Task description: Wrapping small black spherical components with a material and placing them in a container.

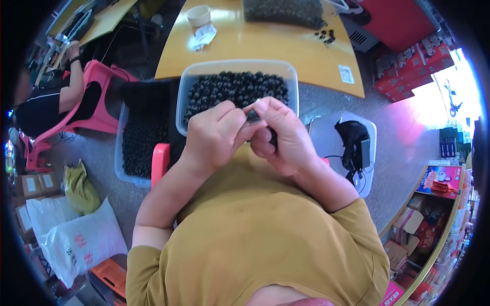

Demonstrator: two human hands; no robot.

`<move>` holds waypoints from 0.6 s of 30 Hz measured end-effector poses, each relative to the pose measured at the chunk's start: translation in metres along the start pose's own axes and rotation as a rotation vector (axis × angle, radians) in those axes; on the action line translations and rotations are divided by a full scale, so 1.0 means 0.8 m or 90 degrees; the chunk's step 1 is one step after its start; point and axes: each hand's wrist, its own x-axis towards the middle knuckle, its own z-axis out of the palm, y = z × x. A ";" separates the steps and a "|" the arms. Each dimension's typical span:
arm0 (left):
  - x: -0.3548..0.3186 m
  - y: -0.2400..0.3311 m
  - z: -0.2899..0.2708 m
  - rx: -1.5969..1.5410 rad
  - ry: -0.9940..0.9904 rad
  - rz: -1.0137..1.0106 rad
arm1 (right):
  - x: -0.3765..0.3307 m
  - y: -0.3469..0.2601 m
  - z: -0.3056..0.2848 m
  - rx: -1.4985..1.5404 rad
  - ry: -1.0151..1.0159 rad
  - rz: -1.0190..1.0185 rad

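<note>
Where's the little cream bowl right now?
In the head view, the cream bowl is near the top, left of centre, on the yellow table, beside a crumpled white scrap and beyond the tub of dark round pieces.

A yellow table (286,48) is seen at top centre. The grey floor (398,145) is brightly lit at right.

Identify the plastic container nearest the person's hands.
The middle container, holding dark round pieces, just beyond the left hand and right hand; the left container and right container sit farther out to either side.
</note>
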 end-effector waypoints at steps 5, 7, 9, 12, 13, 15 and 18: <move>0.015 0.000 -0.010 -0.063 0.000 -0.039 | 0.024 -0.064 0.015 0.090 0.036 -0.044; 0.021 -0.005 -0.014 -0.074 0.037 -0.028 | 0.066 -0.114 -0.007 0.211 -0.089 0.004; 0.025 -0.011 -0.020 -0.089 0.067 -0.027 | 0.104 -0.178 0.003 0.178 -0.047 -0.077; 0.023 -0.018 -0.023 -0.088 0.052 -0.067 | 0.167 -0.272 0.009 0.157 0.006 -0.183; 0.020 -0.021 -0.019 -0.094 0.056 -0.066 | 0.195 -0.307 0.002 0.123 0.005 -0.211; 0.020 -0.020 -0.012 -0.111 0.021 -0.080 | 0.232 -0.359 -0.015 0.097 0.090 -0.303; 0.016 -0.025 -0.009 -0.119 -0.029 -0.130 | 0.279 -0.411 -0.049 -0.010 0.130 -0.347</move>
